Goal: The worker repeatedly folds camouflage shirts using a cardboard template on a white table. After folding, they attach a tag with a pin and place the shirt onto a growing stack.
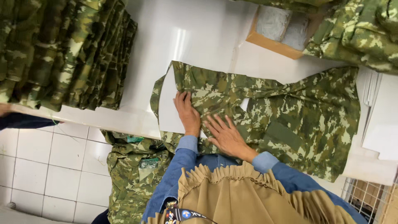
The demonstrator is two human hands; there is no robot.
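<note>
A camouflage jacket [290, 112] lies spread on a white table [195, 37]. A white card sheet [168, 108] lies by the jacket's left part, and the cloth is folded over its edge. My left hand [187, 113] lies flat on the folded cloth at the sheet's edge, fingers together. Beside it, my right hand [226, 135] presses flat on the jacket with fingers spread. Neither hand grips anything. Both wear blue sleeves.
A tall stack of folded camouflage garments [62, 49] fills the table's left. A cardboard box [282, 31] and more camouflage cloth [360, 33] sit at the far side. White sheets [381, 120] lie stacked at the right. More garments [132, 174] hang below the table over the tiled floor. Someone else's dark sleeve [20, 121] shows at the left.
</note>
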